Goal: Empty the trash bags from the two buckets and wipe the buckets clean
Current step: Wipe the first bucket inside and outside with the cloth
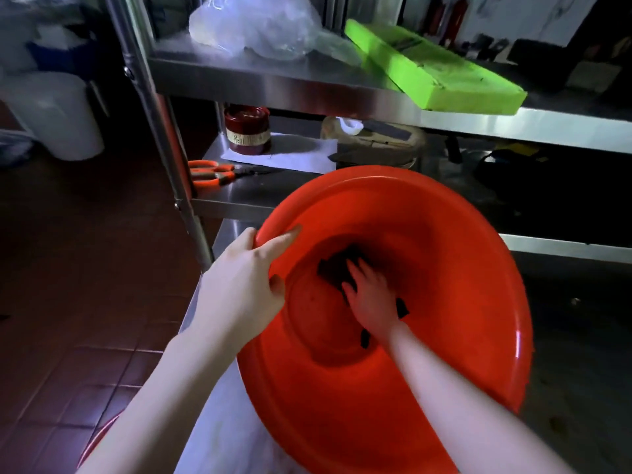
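1. Head view: red bucket (427, 268), frame center, has no bag in it. Your left hand (239, 285) grips its rim; your right hand (371, 295) presses a dark cloth (337, 268) flat on the bottom.
2. Wipe looks mid-way. A red edge (99, 439) at lower left may be the second bucket; its state can't be told.

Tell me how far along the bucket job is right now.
Done: the red bucket has no trash bag in it. In hand: the left hand grips its rim while the right hand presses a dark cloth against the bottom. Left: a second red rim shows at the lower left; I cannot tell its state.
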`<state>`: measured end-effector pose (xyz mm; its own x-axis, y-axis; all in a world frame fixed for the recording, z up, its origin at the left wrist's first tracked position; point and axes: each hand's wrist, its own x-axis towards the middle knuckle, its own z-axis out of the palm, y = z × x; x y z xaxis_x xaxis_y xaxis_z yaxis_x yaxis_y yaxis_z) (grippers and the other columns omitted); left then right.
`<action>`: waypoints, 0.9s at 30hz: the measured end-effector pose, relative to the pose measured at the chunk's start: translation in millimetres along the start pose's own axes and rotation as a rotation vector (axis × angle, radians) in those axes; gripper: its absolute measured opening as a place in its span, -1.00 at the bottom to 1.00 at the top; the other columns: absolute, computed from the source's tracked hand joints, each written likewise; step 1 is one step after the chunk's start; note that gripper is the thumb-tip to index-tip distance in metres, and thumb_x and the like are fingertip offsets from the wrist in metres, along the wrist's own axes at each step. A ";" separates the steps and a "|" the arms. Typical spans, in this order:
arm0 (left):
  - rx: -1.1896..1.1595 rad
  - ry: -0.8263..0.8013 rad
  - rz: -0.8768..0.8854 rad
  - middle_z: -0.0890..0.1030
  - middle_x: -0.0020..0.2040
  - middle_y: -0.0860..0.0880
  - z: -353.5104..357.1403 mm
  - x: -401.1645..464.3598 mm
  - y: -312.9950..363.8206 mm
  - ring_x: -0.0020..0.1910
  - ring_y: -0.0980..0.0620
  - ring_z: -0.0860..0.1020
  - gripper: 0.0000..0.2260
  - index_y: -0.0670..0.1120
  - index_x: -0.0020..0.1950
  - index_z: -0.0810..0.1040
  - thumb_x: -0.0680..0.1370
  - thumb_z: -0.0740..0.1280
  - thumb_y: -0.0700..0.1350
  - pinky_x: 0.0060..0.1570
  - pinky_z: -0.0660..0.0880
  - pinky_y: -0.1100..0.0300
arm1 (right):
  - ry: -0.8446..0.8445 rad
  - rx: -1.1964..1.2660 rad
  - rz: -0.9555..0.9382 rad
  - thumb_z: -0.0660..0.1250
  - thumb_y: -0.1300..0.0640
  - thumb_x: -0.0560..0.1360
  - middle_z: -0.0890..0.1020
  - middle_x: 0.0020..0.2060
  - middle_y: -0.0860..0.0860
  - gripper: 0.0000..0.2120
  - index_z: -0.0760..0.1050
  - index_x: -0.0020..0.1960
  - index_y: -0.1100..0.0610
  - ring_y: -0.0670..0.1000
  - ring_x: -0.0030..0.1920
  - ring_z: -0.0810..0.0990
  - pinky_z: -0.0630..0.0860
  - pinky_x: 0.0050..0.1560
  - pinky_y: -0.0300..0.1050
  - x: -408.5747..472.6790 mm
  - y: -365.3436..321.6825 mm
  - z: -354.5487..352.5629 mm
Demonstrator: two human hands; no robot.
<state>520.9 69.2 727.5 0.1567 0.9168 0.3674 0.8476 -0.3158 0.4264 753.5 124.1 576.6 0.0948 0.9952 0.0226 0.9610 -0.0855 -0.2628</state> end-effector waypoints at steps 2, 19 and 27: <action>-0.057 0.003 -0.002 0.50 -0.04 -0.07 8.3 7.7 -2.2 -0.11 -0.18 0.57 -0.32 0.21 0.40 0.46 0.38 0.35 -0.32 -0.18 0.59 -0.03 | -0.259 -0.094 -0.005 0.15 -0.14 0.59 0.04 0.57 0.01 -0.41 0.07 0.56 -0.07 0.23 0.52 0.07 0.18 0.43 0.28 8.1 6.7 30.0; -0.147 0.044 -0.122 0.56 0.04 -0.07 37.2 -13.0 0.8 -0.10 -0.14 0.61 -0.32 0.21 0.35 0.51 0.37 0.32 -0.41 -0.13 0.59 -0.04 | -0.018 -0.142 0.165 0.20 -0.11 0.58 0.26 0.46 -0.05 -0.50 0.23 0.49 -0.08 0.15 0.47 0.16 0.29 0.30 0.22 37.5 -1.7 31.3; -0.215 0.079 -0.140 0.52 -0.06 -0.05 53.2 -16.2 19.0 -0.15 -0.14 0.61 -0.31 0.16 0.36 0.51 0.35 0.28 -0.43 -0.16 0.58 -0.04 | -0.283 -0.423 -0.486 0.12 0.06 0.59 0.35 0.43 -0.05 -0.61 0.40 0.40 -0.05 0.18 0.50 0.16 0.18 0.35 0.37 16.6 15.6 44.9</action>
<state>561.4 61.4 685.7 -0.0018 0.9361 0.3518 0.7295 -0.2394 0.6407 758.5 141.4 529.5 -0.3870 0.8944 -0.2242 0.9014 0.4182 0.1125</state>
